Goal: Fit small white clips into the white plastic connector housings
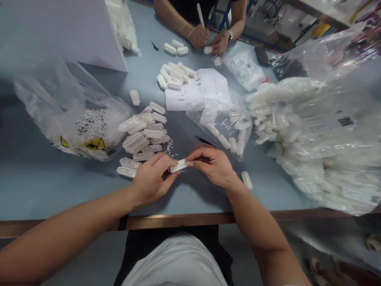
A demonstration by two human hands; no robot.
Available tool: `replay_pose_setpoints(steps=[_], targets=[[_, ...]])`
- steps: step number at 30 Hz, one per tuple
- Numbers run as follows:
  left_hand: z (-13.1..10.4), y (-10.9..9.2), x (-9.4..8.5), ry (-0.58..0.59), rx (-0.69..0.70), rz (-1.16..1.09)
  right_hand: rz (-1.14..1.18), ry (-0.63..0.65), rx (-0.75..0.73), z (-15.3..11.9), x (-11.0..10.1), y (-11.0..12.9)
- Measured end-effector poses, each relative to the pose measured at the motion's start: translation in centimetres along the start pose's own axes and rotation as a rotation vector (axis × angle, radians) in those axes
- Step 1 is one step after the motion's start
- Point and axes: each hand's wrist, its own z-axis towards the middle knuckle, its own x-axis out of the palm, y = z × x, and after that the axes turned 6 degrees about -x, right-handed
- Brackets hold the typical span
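Blue-grey table (pixel 65 190), brown front edge (pixel 184 221); grey floor (pixel 86 260) below; shelf (pixel 315 15) at upper right.

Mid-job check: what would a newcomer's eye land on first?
Probably the bulging clear plastic bags of white parts filling the right side. Next, the perforated white connector housing at front centre, held by the left hand, with the right hand at its other end. Then the yellow-marked clear bag at left.

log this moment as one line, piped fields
left hand: grips white perforated piece | right hand: fingertips at its other end | beyond left hand: pile of similar pieces | opposite: co-worker's hand holding white tool
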Motion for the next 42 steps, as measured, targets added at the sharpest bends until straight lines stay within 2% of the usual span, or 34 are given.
replay_pose_setpoints(steps=[4, 10, 21, 23, 25, 28, 32, 34, 36, 42], targets=[[-0.3, 0.2, 0.2, -0.009, 0.065, -0.020, 0.043, 0.053, 0.030, 0.1, -0.4, 0.2], [-0.5, 0.2, 0.2, -0.034, 0.149, -0.015, 0.315, 0.214, 0.243, 0.1, -0.6, 0.4], [-0.4, -0.3, 0.0, -0.019, 0.263, -0.088, 0.334, 0.250, 0.208, 0.1, -1.3, 0.4], [-0.8, -0.2, 0.3, 0.010, 0.311, -0.115, 0.189, 0.189, 0.140, 0.6, -1.1, -0.1], [-1.1, -0.2, 0.5, 0.065, 0.341, -0.103, -0.081, 0.108, 0.022, 1.2, -0.3, -0.8], [-1.2, -0.3, 0.6, 0.131, 0.340, -0.066, -0.469, 0.138, -0.163, 2.1, 1.6, -2.2], [-0.7, -0.4, 0.3, 0.085, 0.347, -0.070, -0.824, 0.190, -0.181, 2.6, 3.5, -3.1], [-0.5, -0.5, 0.2, 0.060, 0.330, -0.089, -0.885, 0.199, -0.156, 2.6, 3.5, -2.9], [-0.4, -0.4, 0.1, 0.041, 0.266, -0.110, -0.845, 0.156, -0.144, 2.5, 2.8, -2.6], [0.2, -0.3, -0.2, -0.026, -0.088, -0.039, -0.341, -0.093, -0.040, 1.2, -0.1, -1.4]])
